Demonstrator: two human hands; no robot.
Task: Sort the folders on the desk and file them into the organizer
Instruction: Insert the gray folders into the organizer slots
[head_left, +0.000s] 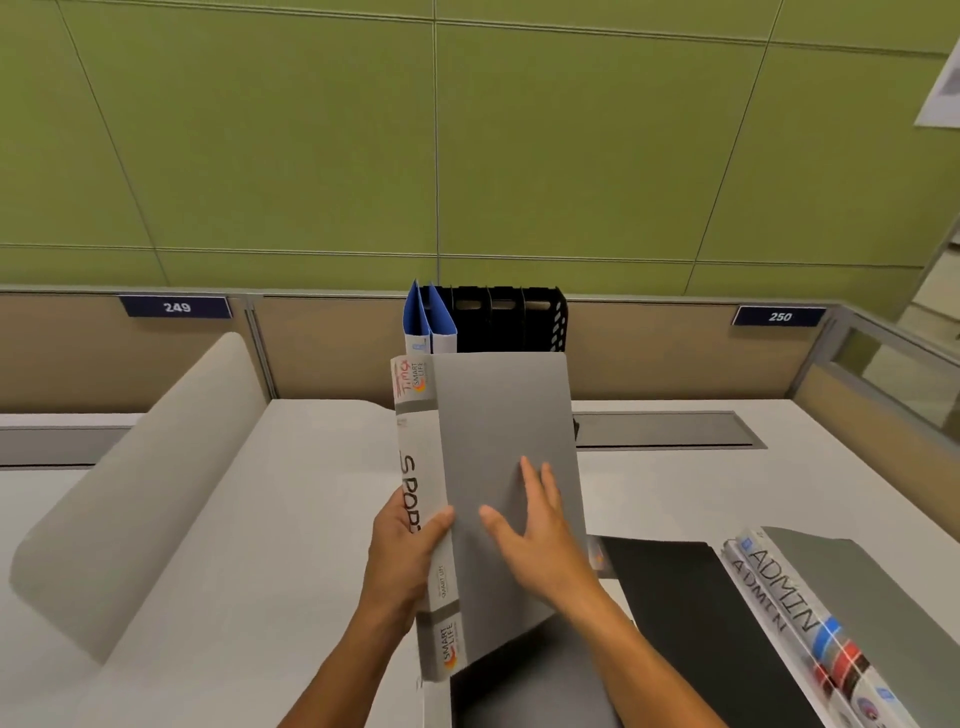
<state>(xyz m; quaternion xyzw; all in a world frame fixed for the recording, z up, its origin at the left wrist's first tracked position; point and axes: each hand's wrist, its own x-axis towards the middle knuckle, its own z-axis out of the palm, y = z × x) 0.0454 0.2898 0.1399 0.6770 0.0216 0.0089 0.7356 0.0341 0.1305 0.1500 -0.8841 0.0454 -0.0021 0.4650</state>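
Note:
A grey folder (498, 415) with a white spine lettered "SPOR" is held up above the desk, in front of the black slotted organizer (524, 319). My left hand (402, 551) grips its spine, thumb over the cover's edge. My right hand (535, 530) lies flat on the grey cover with fingers spread. Two blue folders (428, 325) stand upright in the organizer's left slots. A black folder (691, 597) lies on the desk at the lower right. Beside it lie grey folders (826, 587) with spines marked "ADMIN".
The white desk (291, 493) runs to a tan partition with number plates 249 (176, 307) and 250 (779, 316). A grey padded chair back (135, 499) leans in at the left. A cable slot (665, 428) sits at the back right.

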